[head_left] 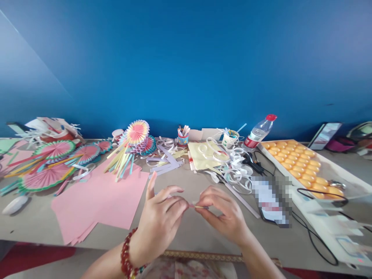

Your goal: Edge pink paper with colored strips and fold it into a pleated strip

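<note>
My left hand (164, 211), with a beaded bracelet at its wrist, pinches the pink end of a small narrow strip (200, 207), probably paper. Its index finger and thumb are closed while another finger points up. Opposite it, my right hand (222, 211) grips the strip's yellowish end between thumb and fingertips. The strip is held level above the grey table (200, 236), and most of it is hidden by my fingers. Large sheets of pink paper (101, 197) lie left of my left hand.
Folded paper fans (48, 176) with coloured strips are piled at the left; another fan (136, 133) stands upright. Curled white strips (236, 170) and yellow sheets (202, 155) lie behind my hands. To the right are a bottle (258, 133), a phone (270, 203) and a tray of orange domes (299, 162).
</note>
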Demonstrator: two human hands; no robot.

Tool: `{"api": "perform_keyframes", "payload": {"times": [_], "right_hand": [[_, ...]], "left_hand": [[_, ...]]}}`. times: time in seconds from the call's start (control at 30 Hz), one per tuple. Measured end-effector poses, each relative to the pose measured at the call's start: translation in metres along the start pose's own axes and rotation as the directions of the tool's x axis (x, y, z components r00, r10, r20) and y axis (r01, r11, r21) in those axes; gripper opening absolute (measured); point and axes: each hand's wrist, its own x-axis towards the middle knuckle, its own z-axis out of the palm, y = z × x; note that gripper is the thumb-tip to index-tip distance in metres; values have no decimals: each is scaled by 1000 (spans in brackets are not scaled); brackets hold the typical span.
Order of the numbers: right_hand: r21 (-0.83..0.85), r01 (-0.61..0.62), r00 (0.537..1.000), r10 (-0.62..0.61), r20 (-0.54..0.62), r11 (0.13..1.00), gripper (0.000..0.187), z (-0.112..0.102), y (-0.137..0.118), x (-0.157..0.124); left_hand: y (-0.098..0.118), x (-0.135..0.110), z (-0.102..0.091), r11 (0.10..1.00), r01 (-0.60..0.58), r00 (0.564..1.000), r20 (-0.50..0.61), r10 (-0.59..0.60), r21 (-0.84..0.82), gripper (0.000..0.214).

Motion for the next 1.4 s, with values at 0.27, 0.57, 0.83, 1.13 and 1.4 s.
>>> {"api": "perform_keyframes", "payload": {"times": [0.27,0.57,0.83,1.13,1.4], "right_hand": [[42,14,1000,-14,17,999,6,4,4,0],[22,124,992,-123,-30,992,12,1,1,2],[91,100,995,-101,7,991,15,-10,19,-3],[-363,182,980,-139,142,914,18,11,37,-14],[-504,201,956,-57,287,840,19,41,63,-58]], "left_hand": [[-7,-4,3,999,34,999,-13,-34,-13,20],[-12,-6,-2,999,9,1000,1,-9,-36,21],[-49,-21,-9,999,15,992,122,-10,-39,15],[-77,-32,22,976,-49,999,5,49,214,18],[-90,-80,55,938,-114,947,322,3,328,16]]}}
